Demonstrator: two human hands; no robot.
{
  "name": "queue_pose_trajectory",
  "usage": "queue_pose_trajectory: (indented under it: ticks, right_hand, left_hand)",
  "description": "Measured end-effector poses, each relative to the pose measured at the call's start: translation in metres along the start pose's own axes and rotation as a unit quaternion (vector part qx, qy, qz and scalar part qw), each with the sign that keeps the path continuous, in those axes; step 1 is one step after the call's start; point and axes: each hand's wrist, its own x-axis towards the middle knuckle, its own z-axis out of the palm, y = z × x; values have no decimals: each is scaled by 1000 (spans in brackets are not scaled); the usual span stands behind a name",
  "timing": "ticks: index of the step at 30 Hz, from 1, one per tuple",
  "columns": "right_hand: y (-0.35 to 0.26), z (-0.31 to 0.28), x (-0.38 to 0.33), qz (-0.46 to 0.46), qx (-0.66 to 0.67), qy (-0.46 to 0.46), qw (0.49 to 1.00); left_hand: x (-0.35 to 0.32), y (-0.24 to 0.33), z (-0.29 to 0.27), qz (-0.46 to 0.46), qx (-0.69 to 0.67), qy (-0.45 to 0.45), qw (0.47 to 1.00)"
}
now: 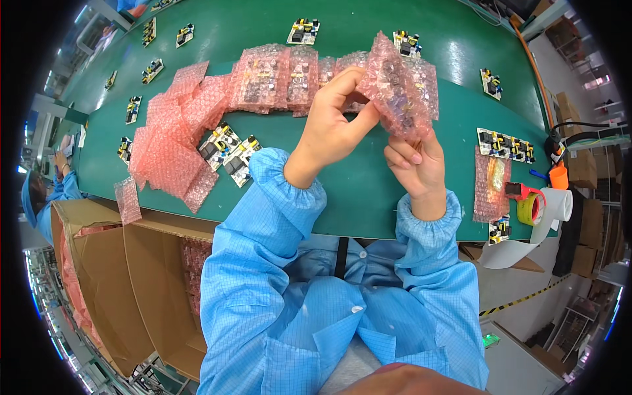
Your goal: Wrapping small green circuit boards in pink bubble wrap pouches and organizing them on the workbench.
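Note:
Raised over the table, a pink bubble-wrap bag (pixel 397 92) with a circuit board showing through it is held between my two hands. My left hand (pixel 332 122) grips its left edge between thumb and fingers. At its lower end, my right hand (pixel 420 164) pinches the bag, the other fingers curled. Behind it lies a row of bagged boards (pixel 260 79), partly hidden by the held bag and my left hand. Bare circuit boards (pixel 230 153) lie on the table left of my left forearm, beside a pile of pink bubble-wrap bags (pixel 172 155).
Several bare boards, one of them a board (pixel 303 31), stand about the green table (pixel 355 210). At right are a board panel (pixel 505 145), a tape dispenser (pixel 530 203) and a white roll (pixel 558 204). An open cardboard box (pixel 158 283) stands lower left. Another person (pixel 56 187) sits far left.

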Motion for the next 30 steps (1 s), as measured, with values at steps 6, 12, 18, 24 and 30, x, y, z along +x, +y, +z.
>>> queue_pose_trajectory:
  ticks: [6,12,18,24,30]
  right_hand:
    - [-2,-7,0,-14,-58,-27,998]
    - [0,1,1,-57,-138,-2,989]
    - [-2,17,5,-139,-407,151,890]
    - [-12,34,29,-158,-258,135,944]
    - [-48,38,77,-128,-555,98,816]
  left_hand:
    - [2,11,-7,-19,122,-65,990]
    - [-5,5,-8,-95,49,-74,992]
    - [-3,3,12,-127,-166,-14,978]
    - [-12,-29,28,-221,-166,61,959]
    - [-16,-20,29,-344,-253,-33,904]
